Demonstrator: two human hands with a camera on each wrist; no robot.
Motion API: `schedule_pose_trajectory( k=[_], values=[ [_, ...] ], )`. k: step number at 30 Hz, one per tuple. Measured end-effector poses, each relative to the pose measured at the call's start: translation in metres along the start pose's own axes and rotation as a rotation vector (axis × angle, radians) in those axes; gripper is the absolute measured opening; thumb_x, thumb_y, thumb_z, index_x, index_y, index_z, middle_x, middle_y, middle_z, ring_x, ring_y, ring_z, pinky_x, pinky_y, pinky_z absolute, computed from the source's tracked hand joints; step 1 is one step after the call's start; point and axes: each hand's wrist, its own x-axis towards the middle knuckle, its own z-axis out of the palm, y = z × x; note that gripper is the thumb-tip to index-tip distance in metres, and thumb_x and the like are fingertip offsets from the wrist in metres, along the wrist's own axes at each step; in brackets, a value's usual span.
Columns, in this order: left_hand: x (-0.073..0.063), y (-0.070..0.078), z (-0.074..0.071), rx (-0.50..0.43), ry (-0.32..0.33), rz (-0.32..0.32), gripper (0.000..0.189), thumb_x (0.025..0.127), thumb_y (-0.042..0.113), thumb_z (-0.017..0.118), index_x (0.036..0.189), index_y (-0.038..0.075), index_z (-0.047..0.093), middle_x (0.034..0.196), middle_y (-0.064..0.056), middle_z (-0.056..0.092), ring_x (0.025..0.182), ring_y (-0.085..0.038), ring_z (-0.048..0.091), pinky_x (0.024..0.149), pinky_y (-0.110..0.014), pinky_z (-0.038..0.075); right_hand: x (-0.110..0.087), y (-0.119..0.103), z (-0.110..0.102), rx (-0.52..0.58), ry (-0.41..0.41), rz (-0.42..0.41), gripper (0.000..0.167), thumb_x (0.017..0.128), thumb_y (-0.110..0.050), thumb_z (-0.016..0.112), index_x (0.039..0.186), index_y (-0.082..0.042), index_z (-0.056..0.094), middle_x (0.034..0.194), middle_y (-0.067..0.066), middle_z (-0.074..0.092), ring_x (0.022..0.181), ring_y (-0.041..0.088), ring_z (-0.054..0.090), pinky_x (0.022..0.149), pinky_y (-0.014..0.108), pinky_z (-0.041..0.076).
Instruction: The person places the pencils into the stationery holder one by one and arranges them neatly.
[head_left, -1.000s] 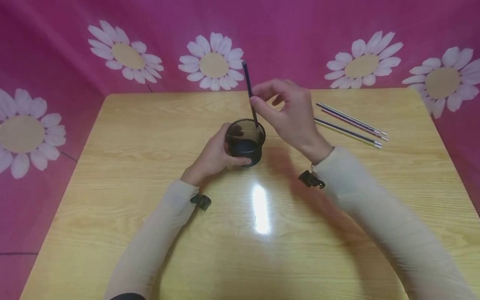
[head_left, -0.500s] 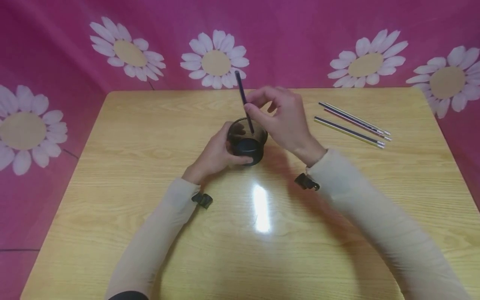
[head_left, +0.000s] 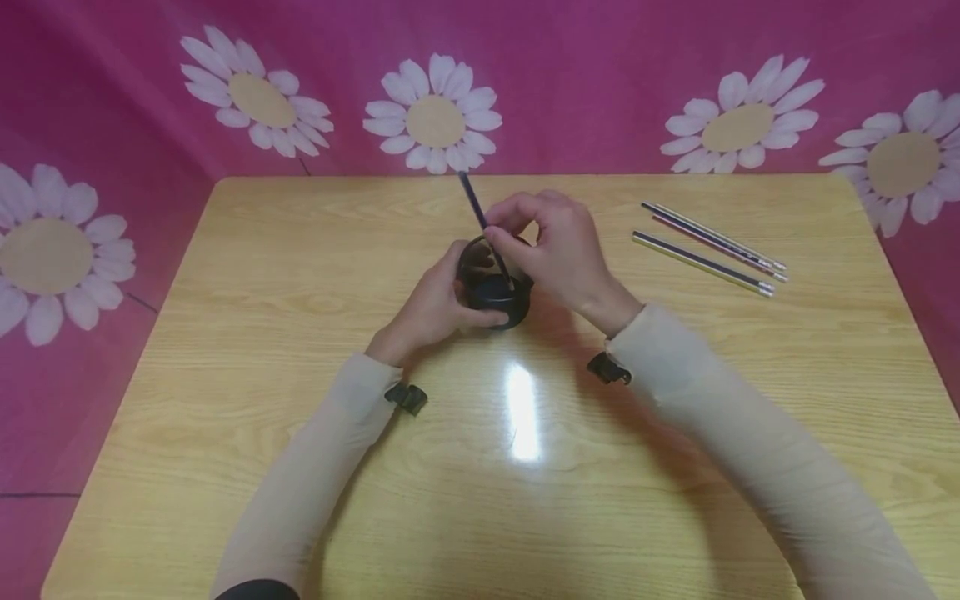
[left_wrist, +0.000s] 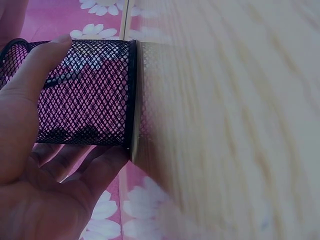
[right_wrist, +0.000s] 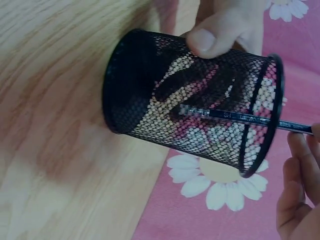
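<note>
I've got the L hand wrapped round a blk mesh cup, thumb on the near side, fingers on the far side. Cup's upright on the wood table, approx mid L-to-R & in the far half. R hand is just right of the rim, thumb & fingertips pinching a dark pencil. Thru the mesh on my R wrist cam I see the pencil's eraser end down inside the cup, short of the base; upper end sticks out past the rim, leaning left & far.

Right of the R hand, near the table's far edge, pencils lie in 2 grps: far grp & near grp, roughly parallel, metal ends to the right. Pink cloth w/ white daisies hangs behind the table & on the left.
</note>
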Motion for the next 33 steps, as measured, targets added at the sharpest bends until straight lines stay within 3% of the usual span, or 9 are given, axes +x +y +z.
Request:
schedule_pose_trajectory(
  k=[6, 13, 23, 33],
  values=[
    [-0.001, 0.001, 0.0, 0.0, 0.002, 0.001, 0.087, 0.083, 0.017, 0.099, 0.151, 0.009, 0.046, 0.15, -0.007, 0.059, 0.137, -0.02, 0.055, 0.117, -0.042, 0.045, -0.003, 0.002, 0.005, -0.04, -0.061, 0.046, 0.013, 0.099, -0.011, 0.081, 0.11, -0.003, 0.083, 0.095, 0.006, 0.08, 0.09, 0.023, 0.061, 0.079, 0.037, 0.042],
    [0.0, -0.001, 0.0, 0.003, 0.013, 0.004, 0.087, 0.082, 0.015, 0.099, 0.15, 0.009, 0.046, 0.149, -0.008, 0.06, 0.135, -0.02, 0.056, 0.117, -0.041, 0.045, -0.004, 0.003, 0.011, -0.081, -0.1, 0.062, 0.013, 0.1, -0.012, 0.081, 0.11, -0.004, 0.084, 0.096, 0.006, 0.081, 0.088, 0.024, 0.061, 0.077, 0.038, 0.047],
    [0.0, -0.003, 0.0, 0.003, 0.01, 0.01, 0.092, 0.083, 0.017, 0.099, 0.155, 0.011, 0.043, 0.153, -0.007, 0.057, 0.137, -0.02, 0.055, 0.12, -0.041, 0.042, -0.004, 0.006, 0.016, -0.136, -0.146, 0.085, 0.013, 0.1, -0.014, 0.081, 0.11, -0.006, 0.085, 0.093, 0.004, 0.081, 0.078, 0.023, 0.056, 0.068, 0.036, 0.041],
    [0.001, -0.002, 0.0, -0.014, -0.001, 0.012, 0.096, 0.082, 0.015, 0.099, 0.159, 0.009, 0.041, 0.153, -0.008, 0.058, 0.132, -0.022, 0.057, 0.114, -0.04, 0.046, -0.001, 0.005, 0.02, -0.184, -0.217, 0.092, 0.015, 0.102, -0.017, 0.08, 0.113, -0.007, 0.085, 0.097, 0.004, 0.082, 0.082, 0.025, 0.063, 0.071, 0.037, 0.042]
  ],
)
